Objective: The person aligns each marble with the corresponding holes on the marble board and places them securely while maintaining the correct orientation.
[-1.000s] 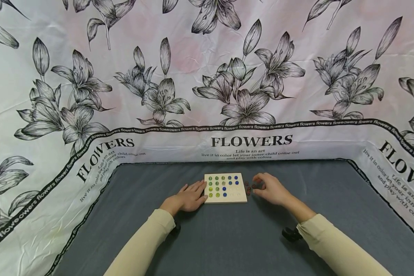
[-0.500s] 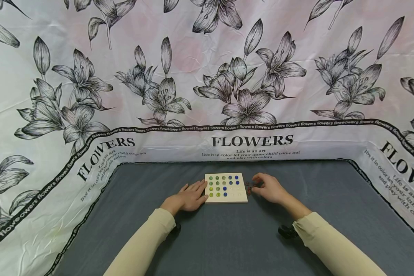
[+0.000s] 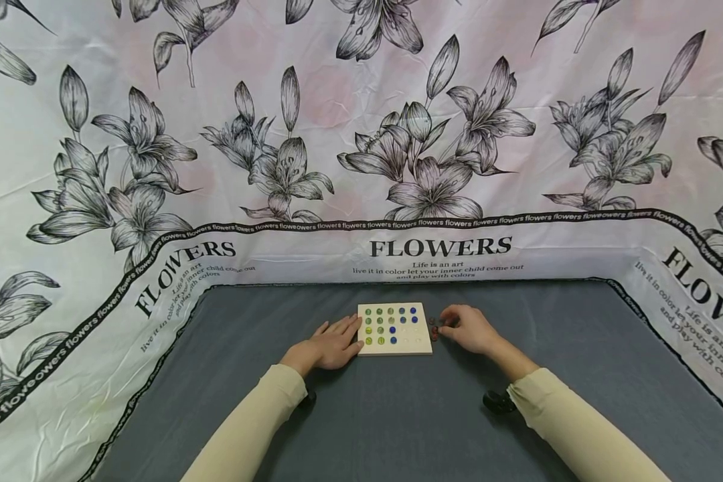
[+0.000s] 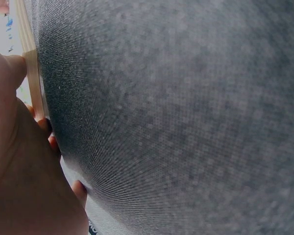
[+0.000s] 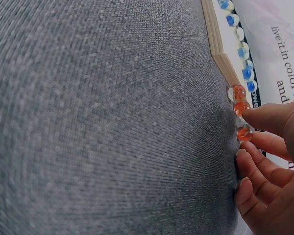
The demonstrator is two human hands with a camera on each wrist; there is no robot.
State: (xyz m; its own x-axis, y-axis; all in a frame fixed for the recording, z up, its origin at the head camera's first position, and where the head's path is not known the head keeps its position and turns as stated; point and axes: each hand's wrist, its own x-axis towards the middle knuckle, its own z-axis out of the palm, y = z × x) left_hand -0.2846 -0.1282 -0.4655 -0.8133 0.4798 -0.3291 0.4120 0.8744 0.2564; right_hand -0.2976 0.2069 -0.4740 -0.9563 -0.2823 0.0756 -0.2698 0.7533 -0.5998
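A pale wooden board (image 3: 406, 347) with rows of round hollows lies on the table. Green, yellow and blue glass marbles fill most of the hollows, and a few at the near right are bare. My left hand (image 3: 335, 345) lies flat at the board's left edge, fingers straight, fingertips and thumb on the edge. Beyond the right edge, my right hand (image 3: 471, 329) reaches down with curled fingers. In the right wrist view, its thumb and index finger pinch an orange marble (image 5: 244, 132). Another orange marble (image 5: 237, 93) sits by the board's corner, beside one more at the thumb tip.
A dark grey cloth (image 3: 373, 422) covers the table. Behind it hangs a white sheet (image 3: 313, 254) printed with flowers and lettering. Black straps (image 3: 499, 402) show under the cuffs of both light sleeves.
My right hand has shifted slightly left, closer to the board and the orange marbles. The left hand and the board have stayed in place.
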